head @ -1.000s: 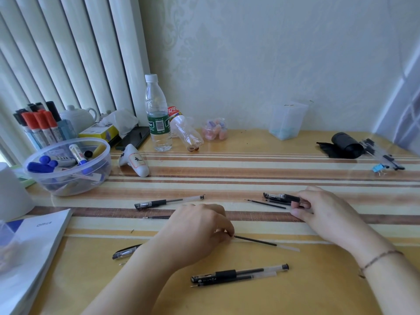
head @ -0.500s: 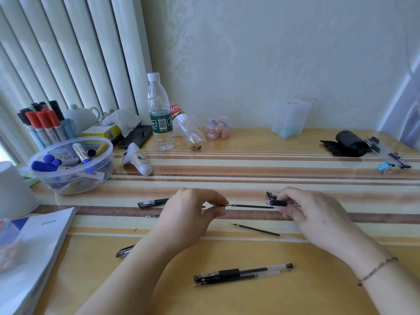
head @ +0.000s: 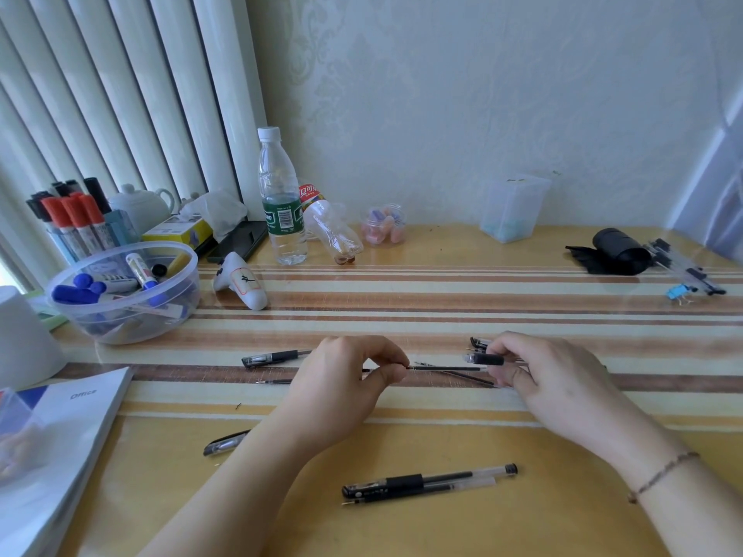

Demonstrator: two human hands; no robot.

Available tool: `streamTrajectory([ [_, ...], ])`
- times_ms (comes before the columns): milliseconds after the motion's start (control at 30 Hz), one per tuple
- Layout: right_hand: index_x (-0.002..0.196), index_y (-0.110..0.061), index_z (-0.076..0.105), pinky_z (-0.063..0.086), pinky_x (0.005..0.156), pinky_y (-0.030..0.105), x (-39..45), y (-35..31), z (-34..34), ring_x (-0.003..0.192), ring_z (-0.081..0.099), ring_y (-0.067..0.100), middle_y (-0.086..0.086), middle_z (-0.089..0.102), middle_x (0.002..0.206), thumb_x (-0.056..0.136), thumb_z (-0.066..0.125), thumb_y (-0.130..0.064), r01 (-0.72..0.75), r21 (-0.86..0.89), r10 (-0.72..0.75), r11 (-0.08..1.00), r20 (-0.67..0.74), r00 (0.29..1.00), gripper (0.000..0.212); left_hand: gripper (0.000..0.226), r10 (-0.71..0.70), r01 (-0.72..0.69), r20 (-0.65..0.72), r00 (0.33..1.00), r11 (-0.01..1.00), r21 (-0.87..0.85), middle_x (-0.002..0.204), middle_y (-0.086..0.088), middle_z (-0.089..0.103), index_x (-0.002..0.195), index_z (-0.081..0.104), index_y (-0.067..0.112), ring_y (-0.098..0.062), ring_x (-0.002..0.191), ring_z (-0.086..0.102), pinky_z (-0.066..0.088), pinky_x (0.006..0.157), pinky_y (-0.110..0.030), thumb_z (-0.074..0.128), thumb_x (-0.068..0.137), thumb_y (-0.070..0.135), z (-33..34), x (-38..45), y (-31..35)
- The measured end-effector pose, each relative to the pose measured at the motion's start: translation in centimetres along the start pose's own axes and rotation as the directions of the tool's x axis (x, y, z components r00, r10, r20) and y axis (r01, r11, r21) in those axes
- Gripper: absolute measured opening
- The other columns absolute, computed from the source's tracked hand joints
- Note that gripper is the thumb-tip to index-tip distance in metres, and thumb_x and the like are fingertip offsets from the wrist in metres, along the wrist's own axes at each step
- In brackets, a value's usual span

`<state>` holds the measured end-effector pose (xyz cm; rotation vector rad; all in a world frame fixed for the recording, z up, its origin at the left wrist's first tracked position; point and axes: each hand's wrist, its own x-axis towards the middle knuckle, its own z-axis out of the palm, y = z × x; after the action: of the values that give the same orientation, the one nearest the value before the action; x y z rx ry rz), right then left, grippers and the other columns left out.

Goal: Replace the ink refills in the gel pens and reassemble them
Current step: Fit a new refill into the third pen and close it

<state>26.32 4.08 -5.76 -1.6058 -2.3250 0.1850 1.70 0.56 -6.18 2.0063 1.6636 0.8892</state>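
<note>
My left hand (head: 345,379) pinches the tip end of a thin black ink refill (head: 446,368), held level just above the table. Its other end reaches the open end of a pen barrel (head: 482,359) with a black grip, which my right hand (head: 551,375) holds. A second refill (head: 472,379) lies on the table under them. A pen cap (head: 478,342) lies behind my right hand. Two assembled pens (head: 426,482) lie side by side near the front edge. Another gel pen (head: 273,358) lies left of my left hand, and a loose cap (head: 225,443) lies beside my left forearm.
A clear bowl of markers (head: 124,291) and a white cup (head: 20,335) stand at the left, with a booklet (head: 60,436) in front. A water bottle (head: 281,203) and a crushed bottle (head: 329,231) stand at the back. A black roll (head: 619,251) and more pens (head: 691,271) lie far right.
My left hand picked a refill off the table and raised it. My right hand lifted the pen barrel. The refill's end has come up to the barrel's opening.
</note>
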Motion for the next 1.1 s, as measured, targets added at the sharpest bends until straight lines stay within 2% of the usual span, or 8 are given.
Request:
streamTrajectory([
  [267,0.083,-0.039,0.062,0.037,0.045,0.015,-0.7,-1.1,-0.7,0.05,0.054,0.01,-0.026,0.064,0.08,0.086,0.064,-0.019,0.022,0.175,-0.023,0.984,0.002,1.0,0.02,0.017,0.008,-0.018,0.047,0.999,0.98,0.201,0.099,0.022,0.072,0.104,0.07,0.039,0.001,0.088,0.059,0.046,0.075,-0.02,0.062,0.089,0.037,0.2,-0.2,0.4],
  [333,0.087,-0.044,0.061,0.043,0.05,0.013,-0.7,-1.1,-1.0,0.056,0.058,0.001,-0.032,0.062,0.089,0.081,0.068,-0.044,0.015,0.237,-0.016,0.971,0.002,1.0,0.009,0.015,0.014,-0.017,0.015,1.0,0.978,0.21,0.097,0.023,0.072,0.1,0.072,0.038,0.001,0.091,0.062,0.05,0.077,-0.022,0.062,0.089,0.036,0.0,-0.2,0.3],
  [367,0.093,-0.046,0.06,0.05,0.056,0.017,-0.6,-1.0,-1.2,0.065,0.061,-0.002,-0.028,0.063,0.09,0.076,0.062,-0.062,0.002,0.249,0.0,0.969,-0.009,1.0,0.023,0.013,0.015,-0.011,-0.016,1.0,0.981,0.196,0.094,0.023,0.073,0.097,0.073,0.037,0.002,0.088,0.063,0.051,0.075,-0.023,0.063,0.088,0.035,-0.1,-0.2,0.2],
  [467,0.097,-0.061,0.055,0.059,0.065,0.046,-0.6,0.5,-1.6,0.083,0.069,0.015,-0.004,0.072,0.095,0.073,0.029,-0.087,-0.055,0.25,0.072,0.967,-0.059,0.996,0.044,0.01,-0.013,0.028,-0.108,0.994,0.99,0.137,0.086,0.022,0.071,0.089,0.072,0.036,0.006,0.063,0.059,0.045,0.059,-0.022,0.064,0.086,0.031,-0.5,0.0,-0.2],
  [533,0.088,-0.073,0.051,0.058,0.069,0.054,-0.6,1.4,-1.7,0.086,0.07,0.031,0.013,0.073,0.095,0.081,0.02,-0.082,-0.095,0.22,0.117,0.971,-0.089,0.989,0.033,0.01,-0.031,0.046,-0.137,0.99,0.993,0.106,0.081,0.023,0.07,0.087,0.071,0.036,0.007,0.048,0.051,0.034,0.051,-0.02,0.063,0.087,0.029,-0.6,0.1,-0.3],
  [733,0.086,-0.043,0.056,0.054,0.07,0.041,-0.5,0.5,-1.5,0.075,0.064,0.016,-0.006,0.07,0.079,0.092,0.058,-0.027,-0.059,0.323,0.096,0.944,-0.101,0.99,0.017,0.011,-0.038,0.048,-0.123,0.992,0.996,0.078,0.08,0.022,0.069,0.087,0.07,0.036,0.007,0.046,0.049,0.032,0.049,-0.02,0.063,0.088,0.028,-0.3,0.1,-0.1],
  [900,0.1,-0.057,0.05,0.051,0.067,0.033,-0.4,0.8,-1.1,0.069,0.059,0.004,-0.015,0.066,0.079,0.096,0.05,-0.021,0.004,0.313,0.013,0.95,-0.055,0.998,0.036,0.011,-0.036,0.045,-0.118,0.992,0.996,0.074,0.082,0.023,0.07,0.087,0.07,0.037,0.004,0.047,0.051,0.033,0.05,-0.019,0.063,0.088,0.028,-0.3,0.1,-0.2],
  [1100,0.093,-0.06,0.055,0.051,0.084,0.028,-0.4,0.5,-1.0,0.096,0.059,-0.001,-0.026,0.064,0.1,0.092,0.058,-0.019,0.034,0.364,-0.013,0.931,-0.059,0.998,0.041,0.011,-0.04,0.049,-0.11,0.993,0.996,0.078,0.082,0.022,0.069,0.088,0.07,0.036,0.009,0.048,0.049,0.03,0.048,-0.018,0.063,0.089,0.028,-0.3,0.0,0.1],
])
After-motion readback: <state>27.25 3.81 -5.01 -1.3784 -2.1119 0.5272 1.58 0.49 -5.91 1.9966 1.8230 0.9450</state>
